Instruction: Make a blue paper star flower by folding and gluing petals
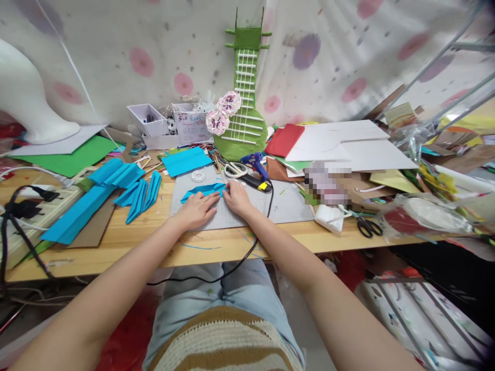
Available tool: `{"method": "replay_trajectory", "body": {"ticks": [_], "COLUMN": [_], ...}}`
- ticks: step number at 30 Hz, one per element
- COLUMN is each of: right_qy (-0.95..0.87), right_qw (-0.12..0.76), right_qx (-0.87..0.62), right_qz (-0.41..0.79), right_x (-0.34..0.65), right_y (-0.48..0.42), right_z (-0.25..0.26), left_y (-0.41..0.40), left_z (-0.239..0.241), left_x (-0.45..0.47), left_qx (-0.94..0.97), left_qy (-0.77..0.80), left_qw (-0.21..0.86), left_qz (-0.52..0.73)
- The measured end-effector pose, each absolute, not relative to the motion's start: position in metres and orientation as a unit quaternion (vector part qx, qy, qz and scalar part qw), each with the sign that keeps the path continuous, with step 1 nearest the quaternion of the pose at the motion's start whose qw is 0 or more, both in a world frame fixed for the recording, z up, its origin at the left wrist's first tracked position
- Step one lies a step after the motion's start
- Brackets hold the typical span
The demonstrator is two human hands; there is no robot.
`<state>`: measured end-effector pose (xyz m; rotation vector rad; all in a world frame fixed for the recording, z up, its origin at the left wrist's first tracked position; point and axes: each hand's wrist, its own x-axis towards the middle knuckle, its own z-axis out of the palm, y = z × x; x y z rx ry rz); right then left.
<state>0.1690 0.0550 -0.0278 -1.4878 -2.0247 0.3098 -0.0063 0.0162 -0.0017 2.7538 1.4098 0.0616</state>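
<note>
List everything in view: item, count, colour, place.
Wooden table: one, tan, full width
Flat rectangular mat: one, grey, table centre
Folded paper: one, blue, on mat
Ring-shaped disc: one, white, on mat
Plastic glue gun: one, blue, mat's rear
Pleated paper strips: several, blue, left
Craft guitar: one, green, centre rear
Round flowers: two, pinkish white, on guitar
Rectangular boards: several, white, right rear
Scissors: one, black handles, front right
Craft scraps: uncountable, mixed colours, right
Power strip: one, cream, far left
Left hand: one, bare, on folded paper
Right hand: one, bare, touching folded paper
</note>
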Motion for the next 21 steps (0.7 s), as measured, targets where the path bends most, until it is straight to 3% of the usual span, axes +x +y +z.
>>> {"method": "replay_trajectory", "body": {"ticks": [10,21], "right_qy": [-0.783,-0.736], "right_qw": [0.254,0.357], "right_qx": [-0.562,-0.558], "right_qz": [0.082,0.141], "right_x": [0.167,0.172], "right_y": [0.053,0.052], "right_z": [-0.029,-0.028], "left_y": [0.018,0.017], "left_z": [0.003,0.02], "left_x": [-0.003,0.002], "left_qx": [0.889,0.889], "left_qy": [0.457,0.452], "left_qw": [0.006,0.072], "left_qz": [-0.008,0.011]}}
